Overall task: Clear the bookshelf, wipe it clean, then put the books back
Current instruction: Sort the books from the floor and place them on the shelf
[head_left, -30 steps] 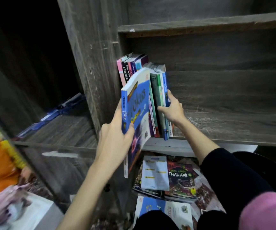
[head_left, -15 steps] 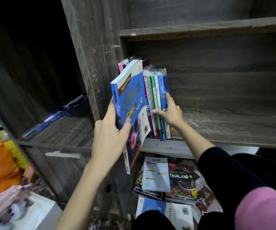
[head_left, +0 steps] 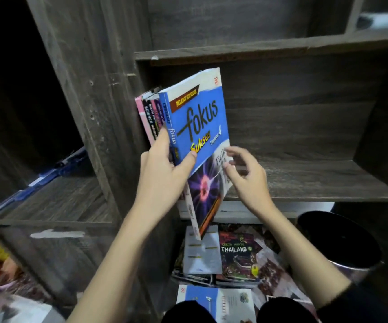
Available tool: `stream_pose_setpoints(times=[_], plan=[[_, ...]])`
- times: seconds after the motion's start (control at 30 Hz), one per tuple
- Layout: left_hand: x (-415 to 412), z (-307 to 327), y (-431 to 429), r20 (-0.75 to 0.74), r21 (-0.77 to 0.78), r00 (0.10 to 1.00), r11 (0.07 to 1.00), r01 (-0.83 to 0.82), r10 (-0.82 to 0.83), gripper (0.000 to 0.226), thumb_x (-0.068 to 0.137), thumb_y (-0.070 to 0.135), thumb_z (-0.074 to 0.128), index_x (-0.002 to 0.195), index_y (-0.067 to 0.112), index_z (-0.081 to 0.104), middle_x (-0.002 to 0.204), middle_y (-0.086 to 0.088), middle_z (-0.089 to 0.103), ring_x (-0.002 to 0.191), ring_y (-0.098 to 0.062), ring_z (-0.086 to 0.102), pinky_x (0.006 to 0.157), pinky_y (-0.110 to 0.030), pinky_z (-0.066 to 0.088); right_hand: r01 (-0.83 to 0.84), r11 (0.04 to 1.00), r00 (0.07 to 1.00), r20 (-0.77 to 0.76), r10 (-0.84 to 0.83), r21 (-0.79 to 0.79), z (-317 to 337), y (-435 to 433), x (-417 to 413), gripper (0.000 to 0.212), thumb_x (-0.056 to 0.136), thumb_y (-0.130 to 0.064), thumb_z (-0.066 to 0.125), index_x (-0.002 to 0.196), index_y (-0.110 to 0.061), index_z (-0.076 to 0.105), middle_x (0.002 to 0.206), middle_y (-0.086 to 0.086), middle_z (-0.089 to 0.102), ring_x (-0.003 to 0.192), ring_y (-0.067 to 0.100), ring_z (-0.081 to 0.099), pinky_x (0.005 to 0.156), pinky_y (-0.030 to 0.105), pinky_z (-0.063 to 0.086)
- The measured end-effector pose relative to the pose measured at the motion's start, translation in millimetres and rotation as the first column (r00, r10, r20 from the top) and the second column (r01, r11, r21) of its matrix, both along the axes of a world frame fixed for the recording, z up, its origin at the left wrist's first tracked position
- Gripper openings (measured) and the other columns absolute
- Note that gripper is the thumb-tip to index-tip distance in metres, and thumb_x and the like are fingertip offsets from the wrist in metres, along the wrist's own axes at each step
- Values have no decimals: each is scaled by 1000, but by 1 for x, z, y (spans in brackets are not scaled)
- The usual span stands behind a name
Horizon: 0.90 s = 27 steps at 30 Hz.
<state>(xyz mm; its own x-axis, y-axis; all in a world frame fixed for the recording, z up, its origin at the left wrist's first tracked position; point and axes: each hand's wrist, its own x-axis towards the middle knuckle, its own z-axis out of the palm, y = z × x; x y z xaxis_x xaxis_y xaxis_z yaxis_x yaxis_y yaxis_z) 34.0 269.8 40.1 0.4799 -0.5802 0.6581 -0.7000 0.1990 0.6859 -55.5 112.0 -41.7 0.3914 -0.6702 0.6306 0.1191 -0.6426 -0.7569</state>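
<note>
Since one second ago, the right hand (head_left: 246,180) has left the upright books and moved to the lower cover edge of the Fokus book (head_left: 200,117); blur hides whether it pinches or only touches. Below the Fokus book, loose books (head_left: 238,252) lie on the floor. The left hand (head_left: 162,173) clasps its spine, and its bottom corner overhangs the shelf (head_left: 316,180). Risk: a thumb slip drops it, and the leaning row (head_left: 150,115) beside it may topple.

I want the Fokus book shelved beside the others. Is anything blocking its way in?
Nothing visible does. The left hand grips the Fokus book in front of the standing books; the shelf board to their right shows bare. The book hides the spot directly behind it.
</note>
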Motion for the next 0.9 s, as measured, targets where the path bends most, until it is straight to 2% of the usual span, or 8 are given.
stream_pose_setpoints(times=[0.1,0.2,0.27,0.37,0.5,0.63,0.77,0.9], plan=[[-2,-1,-39,-101,2,994,999,51,-50,39,83,8,64,97,42,50,103,15,68,85,-13,68,66,-38,55,7,1000,996,-92,-10,-29,-7,-9,-15,34,79,-40,61,113,-35,59,111,-6,59,100,8,59,89,34,50],[0,-5,-77,-134,53,989,996,66,-58,37,84,8,62,92,42,49,103,12,67,88,-22,68,71,-45,55,-53,998,977,-206,59,34,-14,-19,-28,58,68,-61,62,121,-40,53,124,-15,53,114,1,51,98,27,44],[4,-11,-100,-157,87,986,994,70,-55,36,85,6,61,91,39,48,97,15,65,80,-22,68,66,-43,55,-80,996,950,-300,90,46,-21,-25,-31,72,62,-63,71,126,-43,47,133,-17,48,120,2,47,102,25,39],[12,-23,-126,-145,140,989,990,33,-13,33,84,11,61,87,40,47,90,16,65,75,-29,65,66,-52,55,-96,995,903,-417,104,41,-34,-32,-23,86,69,-40,82,142,-30,38,143,-9,42,127,1,39,109,23,32],[25,-42,-145,-124,181,992,983,-4,27,32,83,13,61,88,43,49,89,15,66,72,-31,63,67,-53,55,-78,996,884,-457,93,50,-51,-42,-2,82,80,-21,76,148,-21,31,147,0,42,129,1,36,101,-1,19],[33,-54,-146,9,210,996,973,-91,92,45,80,15,66,119,33,55,88,6,71,78,-18,66,75,-32,54,-97,990,869,-475,136,107,-69,-38,22,77,86,-8,63,151,-16,22,149,1,37,137,8,32,103,4,21],[43,-65,-137,150,129,950,947,-293,274,36,76,20,71,108,11,58,93,-8,68,83,-27,64,75,-36,50,-96,988,864,-483,143,121,-81,-36,36,78,84,1,56,152,-18,21,151,0,34,128,10,42,104,14,26],[47,-73,-134,203,-17,903,924,-382,377,62,75,39,77,127,15,52,117,-5,45,77,-14,56,73,-26,44,-82,985,868,-476,144,150,-77,-50,41,77,83,4,56,149,-18,25,150,0,35,140,11,28,105,5,18]])
